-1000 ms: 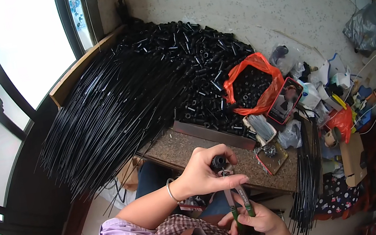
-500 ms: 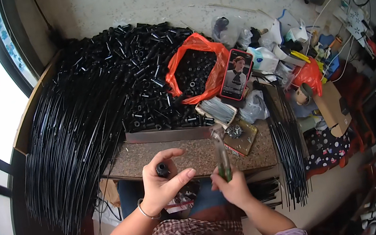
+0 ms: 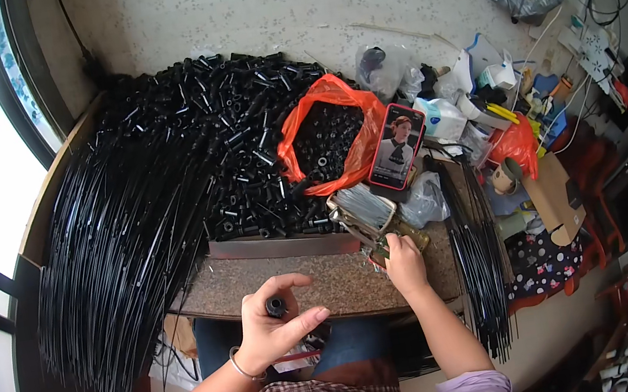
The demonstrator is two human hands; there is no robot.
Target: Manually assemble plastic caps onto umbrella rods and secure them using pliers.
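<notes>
Short black tube piece (image 3: 275,307) pinched upright in left hand (image 3: 270,328), fingers closed on it, over near edge of stone slab (image 3: 302,273). Right hand (image 3: 406,264) rests to the right on a small tin of metal bits (image 3: 388,243); grip unclear. Heap of black tubes (image 3: 240,150) and orange bag (image 3: 338,142) beyond, long black rods (image 3: 116,254) far left.
</notes>
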